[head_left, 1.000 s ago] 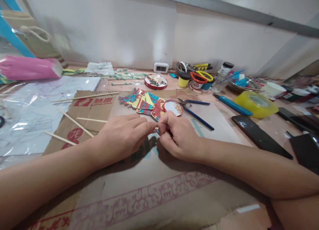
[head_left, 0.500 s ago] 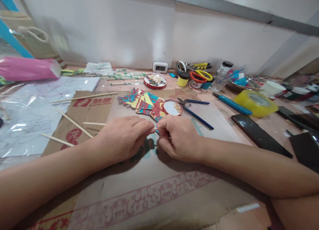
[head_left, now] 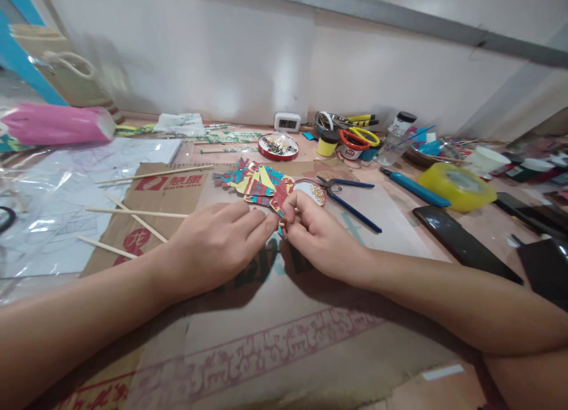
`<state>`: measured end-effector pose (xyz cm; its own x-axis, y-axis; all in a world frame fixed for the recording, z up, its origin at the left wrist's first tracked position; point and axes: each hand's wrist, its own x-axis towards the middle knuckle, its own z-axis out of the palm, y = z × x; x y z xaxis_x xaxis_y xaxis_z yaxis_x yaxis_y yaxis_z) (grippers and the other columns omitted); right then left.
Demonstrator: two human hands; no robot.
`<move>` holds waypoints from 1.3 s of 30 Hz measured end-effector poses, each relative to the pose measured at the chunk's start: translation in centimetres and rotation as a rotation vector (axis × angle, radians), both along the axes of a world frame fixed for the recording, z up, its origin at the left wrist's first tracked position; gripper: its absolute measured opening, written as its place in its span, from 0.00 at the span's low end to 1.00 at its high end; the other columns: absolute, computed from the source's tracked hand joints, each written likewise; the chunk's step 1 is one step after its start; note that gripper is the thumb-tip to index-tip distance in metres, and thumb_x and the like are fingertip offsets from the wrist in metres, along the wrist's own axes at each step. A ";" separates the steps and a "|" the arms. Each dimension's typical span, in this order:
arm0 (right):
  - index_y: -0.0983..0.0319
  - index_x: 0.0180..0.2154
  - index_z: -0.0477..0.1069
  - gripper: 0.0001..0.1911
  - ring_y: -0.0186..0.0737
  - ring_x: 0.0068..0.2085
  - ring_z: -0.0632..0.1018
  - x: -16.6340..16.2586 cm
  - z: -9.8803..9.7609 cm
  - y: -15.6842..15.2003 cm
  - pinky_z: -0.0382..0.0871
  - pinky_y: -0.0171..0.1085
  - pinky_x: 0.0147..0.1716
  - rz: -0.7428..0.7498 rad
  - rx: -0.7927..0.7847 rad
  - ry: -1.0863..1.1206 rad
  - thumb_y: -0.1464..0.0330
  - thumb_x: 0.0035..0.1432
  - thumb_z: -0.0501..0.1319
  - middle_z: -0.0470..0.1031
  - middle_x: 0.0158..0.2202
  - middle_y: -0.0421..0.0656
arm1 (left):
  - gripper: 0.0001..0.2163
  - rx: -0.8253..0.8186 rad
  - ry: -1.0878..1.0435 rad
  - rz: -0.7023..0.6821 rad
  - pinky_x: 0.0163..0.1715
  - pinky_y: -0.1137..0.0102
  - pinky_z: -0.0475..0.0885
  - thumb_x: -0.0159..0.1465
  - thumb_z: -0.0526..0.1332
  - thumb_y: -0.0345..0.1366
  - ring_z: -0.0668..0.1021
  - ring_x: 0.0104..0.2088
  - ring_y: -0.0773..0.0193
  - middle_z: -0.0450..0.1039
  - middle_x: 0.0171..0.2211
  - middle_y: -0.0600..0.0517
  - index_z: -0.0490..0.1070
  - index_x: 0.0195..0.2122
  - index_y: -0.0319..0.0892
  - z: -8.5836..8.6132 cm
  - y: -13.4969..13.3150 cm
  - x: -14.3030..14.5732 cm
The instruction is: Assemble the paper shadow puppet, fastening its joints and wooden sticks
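Observation:
My left hand [head_left: 222,238] is closed round a thin wooden stick [head_left: 137,212], whose long end points left and whose tip shows between my hands. My right hand [head_left: 322,235] pinches at that tip, by the lower end of a colourful flat jointed figure like a shadow puppet [head_left: 266,182]. A small blue piece shows just under the right fingertips; the exact grip is partly hidden. Behind the right hand lies a red-rimmed lid [head_left: 306,188] with small gold bits. Blue-handled pliers [head_left: 355,212] rest open to its right.
Several loose sticks [head_left: 153,173] lie on the cardboard [head_left: 171,191] at left. At the back stand a dish of beads [head_left: 278,146], a small clock [head_left: 287,122] and scissors [head_left: 355,136]. A blue cutter [head_left: 415,186], yellow tape roll [head_left: 457,183] and black phone [head_left: 465,244] lie right.
The stick in my left hand now reaches further out to the left. My right hand has loosened from a fist into a fingertip pinch. The view has shifted slightly.

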<state>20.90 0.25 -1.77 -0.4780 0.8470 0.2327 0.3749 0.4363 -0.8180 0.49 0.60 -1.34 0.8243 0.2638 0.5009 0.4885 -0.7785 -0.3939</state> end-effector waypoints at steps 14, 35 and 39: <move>0.57 0.35 0.55 0.07 0.35 0.23 0.64 0.0 0.0 -0.1 0.53 0.35 0.24 -0.046 0.268 -0.201 0.74 0.55 0.51 0.62 0.24 0.34 | 0.13 -0.147 -0.121 0.012 0.29 0.66 0.74 0.69 0.49 0.26 0.78 0.31 0.58 0.78 0.32 0.46 0.74 0.38 0.35 -0.4 0.1 0.2; 0.58 0.38 0.57 0.05 0.30 0.22 0.60 -0.1 0.3 0.3 0.54 0.31 0.23 0.079 -0.384 0.446 0.74 0.62 0.51 0.58 0.21 0.29 | 0.16 -0.138 -0.236 0.094 0.28 0.68 0.67 0.73 0.49 0.36 0.77 0.28 0.61 0.77 0.28 0.49 0.73 0.33 0.40 -1.2 0.8 0.4; 0.57 0.40 0.57 0.06 0.31 0.23 0.60 0.2 0.3 0.2 0.54 0.31 0.22 0.059 -0.258 0.348 0.73 0.63 0.52 0.58 0.22 0.30 | 0.16 -0.141 -0.234 0.085 0.26 0.68 0.64 0.73 0.49 0.37 0.76 0.26 0.61 0.75 0.26 0.51 0.72 0.32 0.40 -1.3 0.9 0.4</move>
<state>21.14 0.45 -1.44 -0.4577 0.8722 0.1728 0.0386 0.2137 -0.9761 0.87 1.53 -2.62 0.6625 0.4078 0.6283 0.6196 -0.7697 -0.1538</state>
